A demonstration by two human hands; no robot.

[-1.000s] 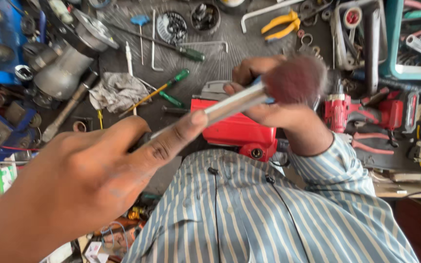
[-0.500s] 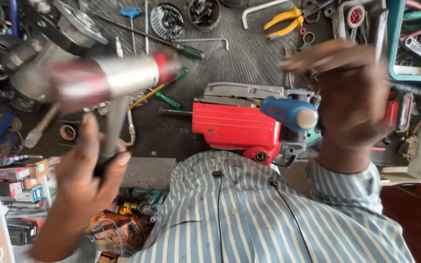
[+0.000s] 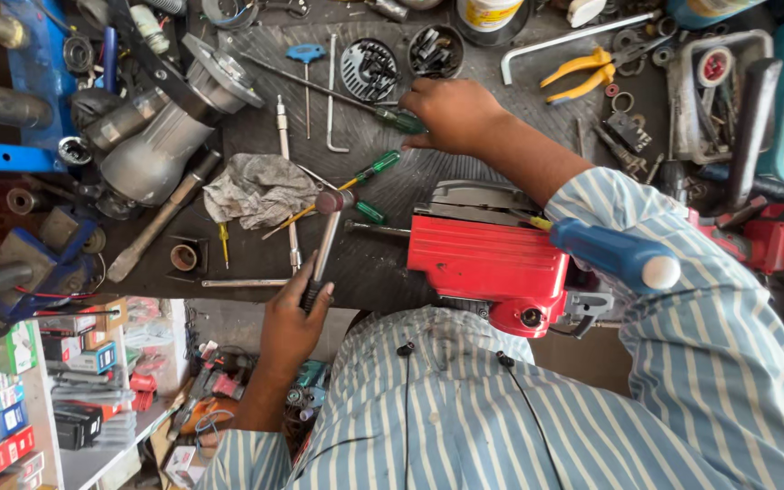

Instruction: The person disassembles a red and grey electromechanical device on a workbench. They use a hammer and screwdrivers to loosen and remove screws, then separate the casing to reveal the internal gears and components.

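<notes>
Hammer: small steel-headed hammer [image 3: 324, 238] with a long silver shaft and dark grip, standing tilted over the dark workbench [image 3: 392, 272] left of centre, head up near a crumpled grey rag [image 3: 259, 191]
Left hand: left hand [image 3: 294, 319] clenched round the hammer's grip at the bench's near edge
Power tool: red boxy power tool [image 3: 492, 263] with a blue handle, lying on the bench just beside the hammer, close to the striped shirt
Right hand: right hand [image 3: 454, 116] stretched to the far side, fingers curled onto a green-handled screwdriver [image 3: 392, 118]; whether it is gripped I cannot tell
Risk: loosely held, the hammer could tip onto the screwdrivers below; the reaching sleeve could drag loose parts off the crowded bench
Count: one hammer, one red power tool, one rag, at least three green-handled screwdrivers, one pair of yellow-handled pliers [image 3: 583, 73] far right
</notes>
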